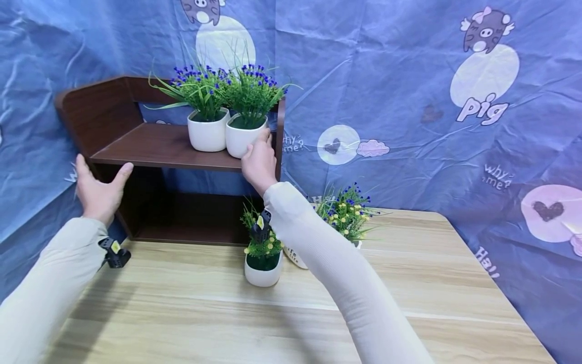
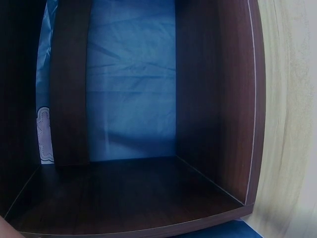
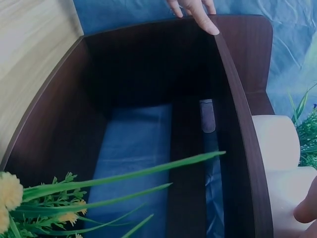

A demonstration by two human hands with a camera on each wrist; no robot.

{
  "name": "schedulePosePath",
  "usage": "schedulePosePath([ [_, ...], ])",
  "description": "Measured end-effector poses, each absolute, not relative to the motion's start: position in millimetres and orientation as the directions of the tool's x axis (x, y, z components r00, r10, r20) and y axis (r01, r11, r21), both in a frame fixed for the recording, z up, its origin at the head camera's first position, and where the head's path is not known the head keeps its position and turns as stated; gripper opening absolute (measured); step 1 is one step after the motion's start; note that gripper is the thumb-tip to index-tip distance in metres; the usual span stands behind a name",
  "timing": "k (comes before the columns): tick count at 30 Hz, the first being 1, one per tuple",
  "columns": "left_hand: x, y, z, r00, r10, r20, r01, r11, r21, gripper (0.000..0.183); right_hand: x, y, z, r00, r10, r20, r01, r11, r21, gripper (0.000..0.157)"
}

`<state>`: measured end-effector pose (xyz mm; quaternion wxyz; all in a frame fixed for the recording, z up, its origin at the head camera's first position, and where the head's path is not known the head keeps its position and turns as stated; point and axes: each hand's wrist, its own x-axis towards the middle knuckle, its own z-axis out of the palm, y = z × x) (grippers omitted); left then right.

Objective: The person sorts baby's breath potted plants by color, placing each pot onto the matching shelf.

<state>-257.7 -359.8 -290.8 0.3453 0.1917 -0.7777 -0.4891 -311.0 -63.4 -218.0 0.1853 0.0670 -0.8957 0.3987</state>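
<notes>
A dark brown two-tier shelf (image 1: 150, 146) stands on the table against the backdrop. My right hand (image 1: 260, 162) holds the white pot of a blue-flowered potted plant (image 1: 236, 140) at the right end of the upper board; thumb in front, fingers round its right side. Touching it on the left is a second blue-flowered potted plant (image 1: 206, 134). My left hand (image 1: 97, 194) rests at the shelf's left side, fingers straight and thumb spread. In the right wrist view that left hand (image 3: 195, 9) touches the shelf's edge, and part of my right hand (image 3: 308, 206) meets the pot.
A yellow-flowered potted plant (image 1: 263, 273) stands on the wooden table (image 1: 191, 303) before the shelf's right end. Another plant with blue and yellow flowers (image 1: 347, 215) is partly behind my right sleeve, beside a white lettered pot (image 1: 296, 259). A blue patterned cloth (image 1: 386, 76) hangs behind.
</notes>
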Motion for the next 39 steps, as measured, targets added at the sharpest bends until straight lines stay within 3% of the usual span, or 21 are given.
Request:
schedulePosePath([
  [7,-258,-359,-291,-0.677,-0.642,0.361,0.037,0.459,0.888,0.092,-314,-61,-215,-0.931,-0.049,0.362,-0.29,0.703,-0.65,0.063],
  [16,-259,-359,-291,-0.693,-0.636,0.34,0.031,0.444,0.895,0.093,-316,-55,-211,-0.949,-0.157,0.272,-0.309,0.625,-0.717,0.078],
  [26,-258,-359,-292,-0.693,-0.633,0.346,0.052,0.434,0.899,0.093,-324,-50,-215,-0.883,-0.374,0.283,-0.456,0.541,-0.707,0.082],
  [33,-258,-360,-293,-0.682,-0.641,0.353,0.06,0.432,0.9,0.093,-328,-53,-214,-0.807,-0.548,0.221,-0.558,0.582,-0.591,0.089],
  [39,-257,-360,-293,-0.672,-0.648,0.359,0.039,0.452,0.891,0.093,-331,-56,-213,-0.788,-0.598,0.146,-0.585,0.654,-0.479,0.087],
])
